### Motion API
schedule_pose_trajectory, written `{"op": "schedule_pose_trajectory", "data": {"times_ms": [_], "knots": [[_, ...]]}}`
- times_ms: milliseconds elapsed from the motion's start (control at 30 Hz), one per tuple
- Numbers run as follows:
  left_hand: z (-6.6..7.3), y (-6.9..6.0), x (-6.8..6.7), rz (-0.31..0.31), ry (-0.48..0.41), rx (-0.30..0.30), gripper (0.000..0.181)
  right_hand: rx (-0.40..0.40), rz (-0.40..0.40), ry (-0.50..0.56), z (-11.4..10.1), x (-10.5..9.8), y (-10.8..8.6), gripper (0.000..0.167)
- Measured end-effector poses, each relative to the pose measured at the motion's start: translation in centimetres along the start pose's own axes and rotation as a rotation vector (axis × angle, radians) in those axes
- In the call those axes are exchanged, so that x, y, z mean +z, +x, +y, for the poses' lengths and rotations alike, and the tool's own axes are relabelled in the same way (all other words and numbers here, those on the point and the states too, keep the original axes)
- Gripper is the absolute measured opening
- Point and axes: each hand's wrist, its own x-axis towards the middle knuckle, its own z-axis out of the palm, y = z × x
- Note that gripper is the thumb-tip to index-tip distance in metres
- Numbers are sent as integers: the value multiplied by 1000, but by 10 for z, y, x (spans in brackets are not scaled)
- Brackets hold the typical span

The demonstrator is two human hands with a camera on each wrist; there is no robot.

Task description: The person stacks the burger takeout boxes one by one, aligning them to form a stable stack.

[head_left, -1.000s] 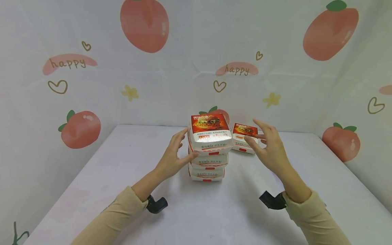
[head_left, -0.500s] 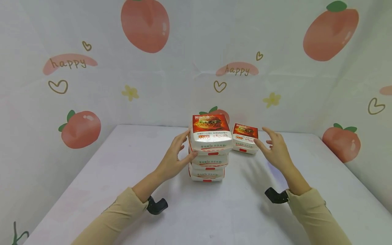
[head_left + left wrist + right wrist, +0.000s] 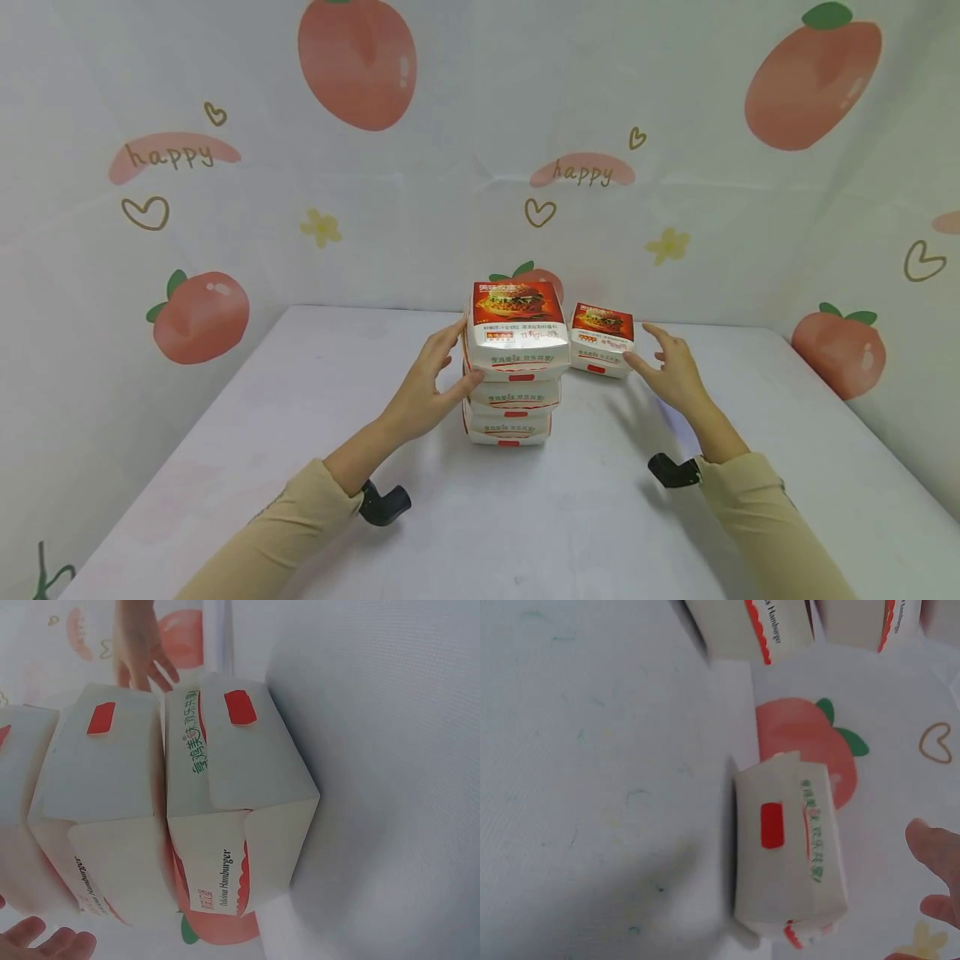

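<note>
Three burger boxes stand stacked near the middle of the table; the top box (image 3: 517,350) shows a burger picture on its lid. My left hand (image 3: 420,396) touches the left side of the top box, thumb near its lower front corner, fingers only slightly bent. A separate box (image 3: 602,340) rests on the table to the right of the stack and farther back. Beside its right side is my right hand (image 3: 678,375), fingers spread and relaxed, with the thumb near the front right corner; whether it touches cannot be told. The right wrist view shows that box (image 3: 787,855) upright on the table.
The white table (image 3: 360,358) ends at a cloth backdrop (image 3: 450,167) printed with fruit, hearts and flowers. A black wrist mount (image 3: 384,505) is at the left sleeve, and another black mount (image 3: 673,471) at the right sleeve.
My right hand has moved right, from in front of the separate box to its right side. My left hand stays at the stack, whose top box has shifted very slightly right.
</note>
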Motion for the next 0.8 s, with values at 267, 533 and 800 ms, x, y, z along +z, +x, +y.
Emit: {"op": "schedule_pose_trajectory", "data": {"times_ms": [267,533,800], "knots": [[0,-1,-1,-1,-3,4,70,17,-22,5,15,9,8,73],[0,0,-1,1,2,7,70,17,-78,49,26,19,14,76],[1,0,-1,4,7,7,70,44,-111,76,27,31,24,79]]}}
